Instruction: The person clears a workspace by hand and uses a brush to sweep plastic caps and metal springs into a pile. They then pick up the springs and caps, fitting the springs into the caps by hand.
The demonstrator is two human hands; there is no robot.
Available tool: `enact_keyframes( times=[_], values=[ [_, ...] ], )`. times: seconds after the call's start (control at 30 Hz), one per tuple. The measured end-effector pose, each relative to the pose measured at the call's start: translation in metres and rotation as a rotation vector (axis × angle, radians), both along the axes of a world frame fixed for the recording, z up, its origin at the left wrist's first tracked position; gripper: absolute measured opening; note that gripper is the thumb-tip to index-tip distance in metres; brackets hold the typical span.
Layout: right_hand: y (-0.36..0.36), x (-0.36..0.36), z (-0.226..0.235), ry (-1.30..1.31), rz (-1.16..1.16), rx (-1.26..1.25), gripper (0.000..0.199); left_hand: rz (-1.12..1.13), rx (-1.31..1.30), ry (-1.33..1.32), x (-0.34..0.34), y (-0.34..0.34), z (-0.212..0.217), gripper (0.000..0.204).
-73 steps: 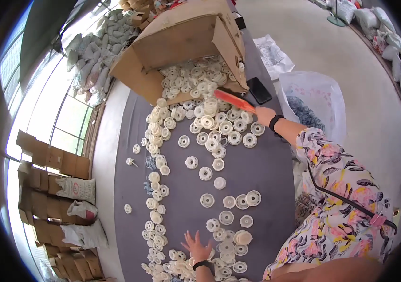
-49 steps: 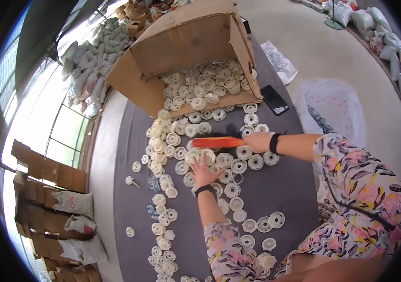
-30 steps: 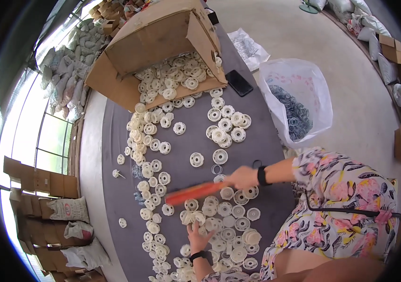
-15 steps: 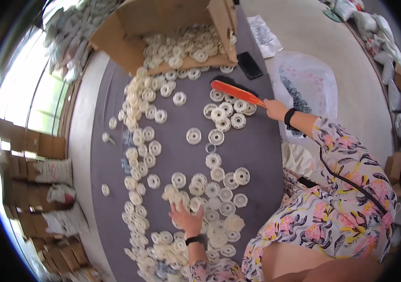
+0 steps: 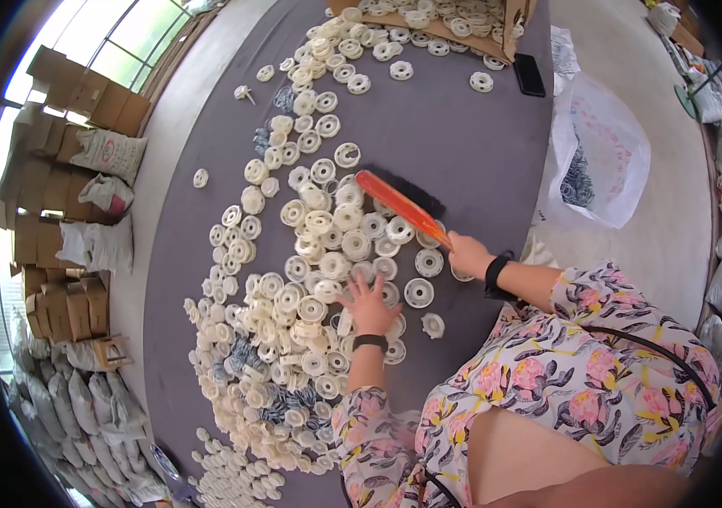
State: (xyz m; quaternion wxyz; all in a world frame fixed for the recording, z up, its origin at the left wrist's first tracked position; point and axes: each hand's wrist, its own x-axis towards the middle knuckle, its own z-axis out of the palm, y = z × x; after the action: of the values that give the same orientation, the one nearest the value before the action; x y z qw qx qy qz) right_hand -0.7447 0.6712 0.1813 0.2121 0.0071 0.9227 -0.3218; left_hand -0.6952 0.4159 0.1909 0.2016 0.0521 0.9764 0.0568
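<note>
My right hand grips the handle of an orange brush whose black bristles rest on the dark table. The brush lies against a spread of white plastic spools. My left hand lies flat with fingers spread on top of the spools near the table's front edge. A thick heap of the same white spools lies to the left of that hand.
An open cardboard box with more spools lies at the far end, a black phone beside it. A clear plastic bag with dark parts sits on the floor to the right. Cardboard cartons and sacks line the left wall.
The brush has swept from the far side toward me, pushing spools closer. My left hand has moved right along the near spools. The view has shifted so the box sits at the top edge.
</note>
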Motion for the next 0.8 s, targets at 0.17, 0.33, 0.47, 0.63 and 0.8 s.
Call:
enact_keyframes(
  times=[0.17,0.33,0.47,0.63,0.8],
  values=[
    [-0.074,0.028,-0.042,0.063,0.139,-0.112,0.019,0.124,-0.105,0.011,0.016,-0.071,-0.011,0.088],
    [-0.104,0.048,-0.021,0.019,0.164,-0.207,0.016,0.164,-0.04,0.13,0.048,-0.106,-0.007,0.073],
    [-0.069,0.047,0.0,0.094,0.008,-0.165,0.019,0.052,0.169,0.299,0.071,-0.089,-0.018,0.065],
    [0.062,0.018,-0.045,0.234,-0.259,-0.061,0.018,-0.405,0.619,0.154,0.055,0.072,-0.042,0.062],
    [0.098,0.046,-0.076,0.222,-0.418,-0.121,0.02,-0.904,0.55,0.147,0.079,0.135,-0.107,0.038]
  ],
)
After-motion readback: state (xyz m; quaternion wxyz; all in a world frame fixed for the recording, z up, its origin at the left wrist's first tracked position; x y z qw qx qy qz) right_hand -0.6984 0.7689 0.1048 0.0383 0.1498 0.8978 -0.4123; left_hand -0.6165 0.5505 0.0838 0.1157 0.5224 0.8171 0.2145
